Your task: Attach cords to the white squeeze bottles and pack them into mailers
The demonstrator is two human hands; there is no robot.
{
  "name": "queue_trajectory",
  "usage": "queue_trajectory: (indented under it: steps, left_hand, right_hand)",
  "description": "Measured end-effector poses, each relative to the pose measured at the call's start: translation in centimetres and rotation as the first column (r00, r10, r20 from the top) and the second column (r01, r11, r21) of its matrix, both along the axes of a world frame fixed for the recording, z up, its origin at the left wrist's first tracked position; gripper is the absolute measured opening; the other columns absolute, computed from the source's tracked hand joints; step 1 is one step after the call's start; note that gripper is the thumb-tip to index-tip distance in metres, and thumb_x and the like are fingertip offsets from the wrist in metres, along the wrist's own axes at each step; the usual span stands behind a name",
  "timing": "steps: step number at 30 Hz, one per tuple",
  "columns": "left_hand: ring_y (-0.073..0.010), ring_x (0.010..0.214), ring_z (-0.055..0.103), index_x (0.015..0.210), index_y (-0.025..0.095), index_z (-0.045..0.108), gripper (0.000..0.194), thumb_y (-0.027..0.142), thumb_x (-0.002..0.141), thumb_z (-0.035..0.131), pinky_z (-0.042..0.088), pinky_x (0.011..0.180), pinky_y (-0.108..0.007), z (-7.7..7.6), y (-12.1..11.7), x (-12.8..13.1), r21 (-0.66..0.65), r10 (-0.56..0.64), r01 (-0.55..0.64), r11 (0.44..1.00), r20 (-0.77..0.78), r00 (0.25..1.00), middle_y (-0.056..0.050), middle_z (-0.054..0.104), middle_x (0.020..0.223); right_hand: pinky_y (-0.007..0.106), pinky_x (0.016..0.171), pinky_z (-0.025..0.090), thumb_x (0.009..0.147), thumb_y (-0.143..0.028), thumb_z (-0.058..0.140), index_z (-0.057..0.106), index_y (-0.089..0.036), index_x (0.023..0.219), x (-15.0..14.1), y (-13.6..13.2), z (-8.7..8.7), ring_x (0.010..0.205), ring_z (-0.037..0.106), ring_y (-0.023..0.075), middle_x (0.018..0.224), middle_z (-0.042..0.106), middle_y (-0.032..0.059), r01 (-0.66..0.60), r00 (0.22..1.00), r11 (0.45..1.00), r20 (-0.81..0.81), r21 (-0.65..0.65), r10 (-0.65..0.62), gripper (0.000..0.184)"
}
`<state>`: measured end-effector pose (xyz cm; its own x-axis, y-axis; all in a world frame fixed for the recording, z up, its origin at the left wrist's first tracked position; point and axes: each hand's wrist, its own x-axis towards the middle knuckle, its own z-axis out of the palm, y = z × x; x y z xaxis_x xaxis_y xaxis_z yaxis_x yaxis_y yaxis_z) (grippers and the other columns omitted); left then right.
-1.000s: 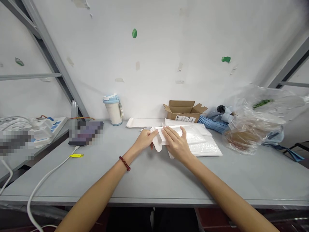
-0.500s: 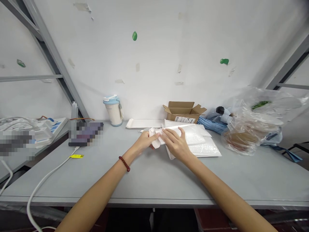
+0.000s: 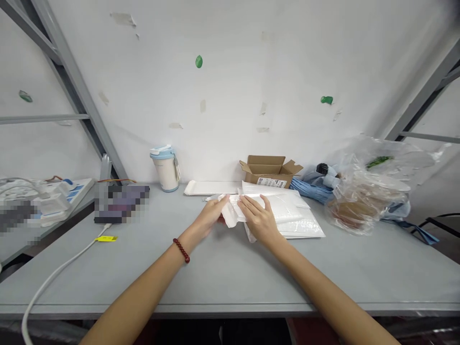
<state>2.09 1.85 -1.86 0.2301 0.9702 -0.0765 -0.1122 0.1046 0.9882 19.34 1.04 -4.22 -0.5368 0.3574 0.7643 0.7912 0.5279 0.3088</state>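
Note:
My left hand (image 3: 205, 218), with a dark red bead bracelet on the wrist, pinches a crumpled white sheet (image 3: 229, 215) between thumb and fingers. Whether the sheet is loose or the end of a package I cannot tell. My right hand (image 3: 262, 223) lies palm down, fingers stretched out and thumb apart, over the right part of the sheet and the near end of a white padded envelope (image 3: 289, 210). Under that envelope lies another white bubble mailer (image 3: 305, 227) on the grey table (image 3: 230, 282). The right palm hides part of both.
Along the wall stand a cream and blue cup (image 3: 166, 170), a long white tray-like piece (image 3: 212, 188) and an open cardboard box (image 3: 269, 172). Blue cloth (image 3: 312, 189) and a clear plastic bag (image 3: 362, 201) lie right. A blurred-out device (image 3: 122, 203) with a white cable (image 3: 64, 268) sits left.
The crumpled white sheet between my hands is spread wider and hangs lower now. My left fingers have shifted slightly along it. The whole view has tilted a little.

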Motion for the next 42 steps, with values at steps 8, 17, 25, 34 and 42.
queue_trajectory:
  steps: [8,17,25,34,42]
  left_hand:
    - [-0.0107,0.050,0.056,0.088,0.016,0.055,0.035,0.049,0.078,0.054,0.040,0.042,-0.021,1.0,0.1,-0.1,0.201,0.183,-0.187,0.962,0.039,0.982,-0.003,0.060,0.072]
    - [-0.0212,0.104,0.056,0.106,0.019,0.060,0.034,0.015,0.074,0.049,0.053,0.072,-0.030,-0.4,-0.2,0.3,0.606,0.199,0.005,0.795,-0.269,0.942,-0.008,0.058,0.117]
    - [-0.0212,0.100,0.061,0.120,0.019,0.051,0.036,0.019,0.084,0.048,0.052,0.081,-0.036,-1.6,-0.1,0.7,0.697,0.288,0.151,0.701,-0.471,0.834,-0.009,0.059,0.123]
    - [-0.0204,0.088,0.062,0.111,0.019,0.053,0.026,0.016,0.086,0.048,0.047,0.075,-0.032,-2.1,-0.9,2.0,0.729,0.365,0.162,0.665,-0.506,0.782,-0.007,0.066,0.105]
    - [-0.0150,0.065,0.060,0.081,0.018,0.056,0.010,0.025,0.086,0.050,0.044,0.062,-0.025,-2.3,-1.6,3.2,0.624,0.275,0.073,0.778,-0.443,0.853,-0.001,0.064,0.072]
  right_hand:
    - [0.045,0.099,0.025,0.083,-0.002,0.039,0.059,-0.016,0.106,0.5,0.2,0.6,0.107,0.057,0.0216,0.113,0.066,0.0108,0.072,0.997,0.995,-0.002,-0.076,-0.072,0.034]
    - [0.036,0.083,0.034,0.081,-0.007,0.048,0.061,-0.017,0.099,0.7,0.2,1.3,0.080,0.055,0.0201,0.081,0.066,0.0056,0.137,0.990,0.991,-0.015,0.003,-0.137,0.024]
    - [0.035,0.088,0.031,0.090,-0.011,0.045,0.058,-0.015,0.092,0.5,0.0,1.0,0.071,0.059,0.0153,0.075,0.070,0.0042,0.087,0.996,0.995,0.015,0.040,-0.088,0.014]
    - [0.036,0.089,0.028,0.086,-0.005,0.043,0.057,-0.019,0.079,0.4,-0.7,2.0,0.073,0.055,0.0138,0.075,0.067,0.0006,0.062,0.998,0.986,0.023,0.154,-0.066,0.021]
    - [0.035,0.086,0.024,0.092,-0.025,0.046,0.055,-0.020,0.075,1.6,-0.4,3.3,0.066,0.051,0.0127,0.060,0.058,-0.0025,0.113,0.992,0.981,-0.075,0.160,-0.102,0.021]
